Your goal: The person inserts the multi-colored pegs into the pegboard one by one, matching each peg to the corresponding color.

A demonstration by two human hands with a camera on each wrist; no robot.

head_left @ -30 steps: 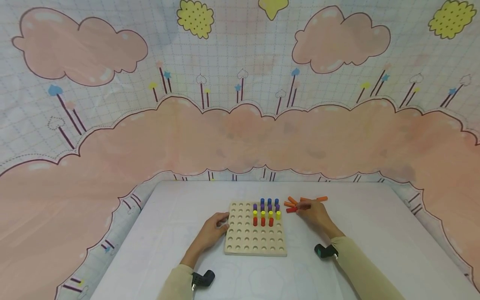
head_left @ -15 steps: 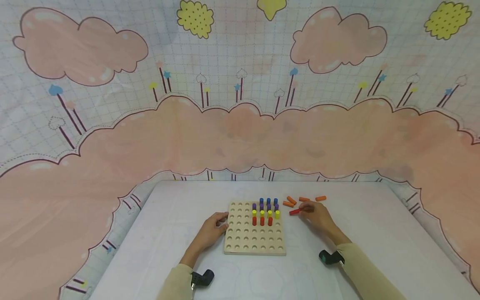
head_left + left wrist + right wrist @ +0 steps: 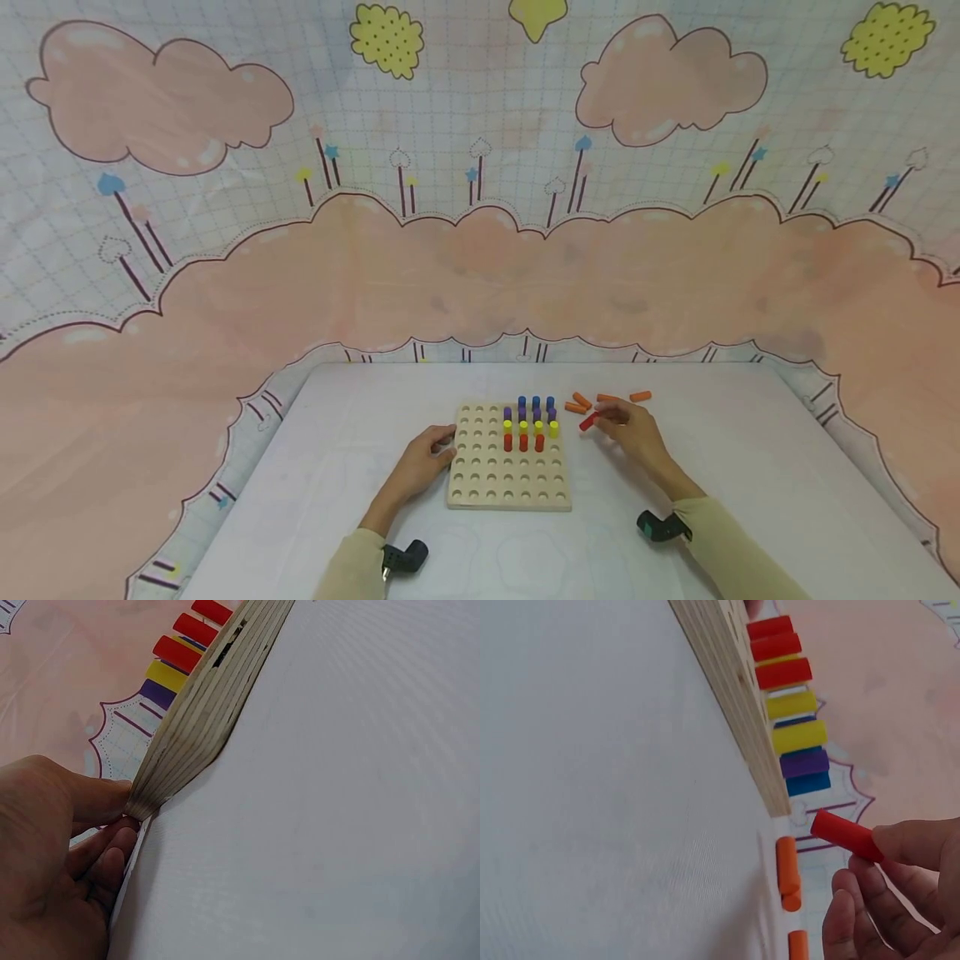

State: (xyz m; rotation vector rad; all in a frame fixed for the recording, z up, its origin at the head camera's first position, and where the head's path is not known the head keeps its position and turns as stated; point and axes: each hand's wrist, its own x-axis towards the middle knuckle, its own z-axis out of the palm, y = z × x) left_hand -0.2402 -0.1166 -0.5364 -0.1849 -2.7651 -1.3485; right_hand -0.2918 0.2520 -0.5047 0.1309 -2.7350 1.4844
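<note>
A wooden pegboard [image 3: 510, 492] lies on the table with red, yellow, purple and blue pegs standing upright in its right and upper holes. At the board's left edge is my left hand [image 3: 422, 459], its thumb and curled fingers holding that side; the left wrist view shows the thumb [image 3: 105, 799] at the board's edge [image 3: 187, 735]. To the right of the board, my right hand [image 3: 633, 433] pinches a red peg [image 3: 846, 835] by one end between thumb and fingers. That peg is tilted, its free end pointing toward the board, and it is apart from the board.
Several orange pegs [image 3: 576, 408] lie loose on the white table [image 3: 360, 417], beyond and left of my right hand. A cloth printed with clouds [image 3: 480, 275] hangs behind the table.
My right hand has drawn the red peg away from the orange pegs, a little toward me, and has tilted it. The left hand stays at the board's edge.
</note>
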